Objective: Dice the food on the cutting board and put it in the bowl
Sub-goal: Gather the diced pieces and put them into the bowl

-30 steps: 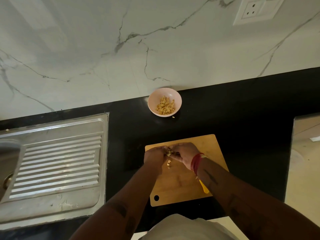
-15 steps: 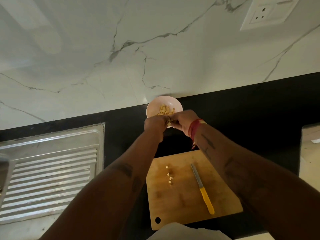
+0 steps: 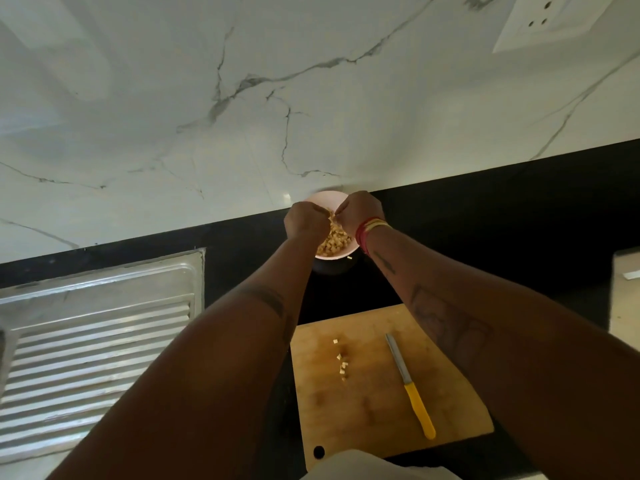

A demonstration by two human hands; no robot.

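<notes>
A pale pink bowl [image 3: 331, 258] stands on the black counter against the marble wall, holding a heap of small yellowish diced food [image 3: 333, 242]. My left hand [image 3: 304, 220] and my right hand [image 3: 358, 211] hover together right over the bowl, fingers curled inward, with a clump of diced pieces held between them. Nearer to me lies the wooden cutting board [image 3: 374, 407]. A few loose dice [image 3: 343, 365] remain on its left part. A yellow-handled knife [image 3: 410, 386] rests on the board's right part, untouched.
A steel sink drainboard [image 3: 97, 341] fills the left side. One stray dice piece [image 3: 349, 258] lies on the counter by the bowl. A wall socket [image 3: 561, 22] is at the top right. A light surface [image 3: 627, 296] borders the counter on the right.
Both hands gathered diced food on the board, lifted it and carried it away from me to above the bowl. The knife and a few dice came into view on the board.
</notes>
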